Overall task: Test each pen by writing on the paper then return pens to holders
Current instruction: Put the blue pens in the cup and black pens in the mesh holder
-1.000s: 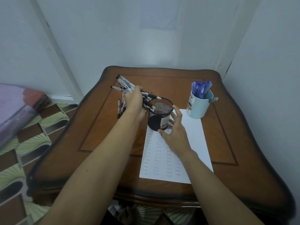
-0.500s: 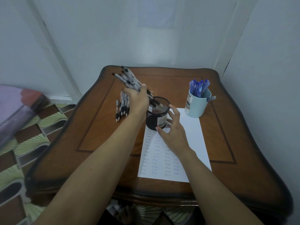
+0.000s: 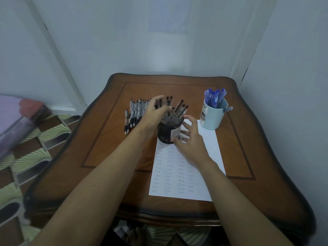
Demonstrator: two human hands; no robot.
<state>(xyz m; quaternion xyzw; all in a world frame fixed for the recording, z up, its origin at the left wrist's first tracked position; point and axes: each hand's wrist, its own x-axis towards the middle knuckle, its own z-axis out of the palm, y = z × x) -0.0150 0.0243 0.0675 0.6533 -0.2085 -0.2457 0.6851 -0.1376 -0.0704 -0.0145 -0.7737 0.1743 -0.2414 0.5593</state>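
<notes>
Hovering L hand [image 3: 156, 112] over black pens [image 3: 178, 110] standing in cup [image 3: 166, 132], fingers spread wide, blurry. Touching cup's near-right side w/ R hand [image 3: 190, 141], fingers wide, gripping nothing. Seeing cup sitting at far end of paper [image 3: 204, 157]. Spotting more pens [image 3: 134, 112] lying in a row just left, & blue pens [image 3: 214, 97] standing in mug [image 3: 213, 119] far right.

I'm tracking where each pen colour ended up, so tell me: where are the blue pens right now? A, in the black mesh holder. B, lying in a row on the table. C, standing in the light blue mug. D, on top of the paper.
C: the blue pens stand together in the light blue mug, while the black mesh holder shows only dark-capped pens.
</notes>
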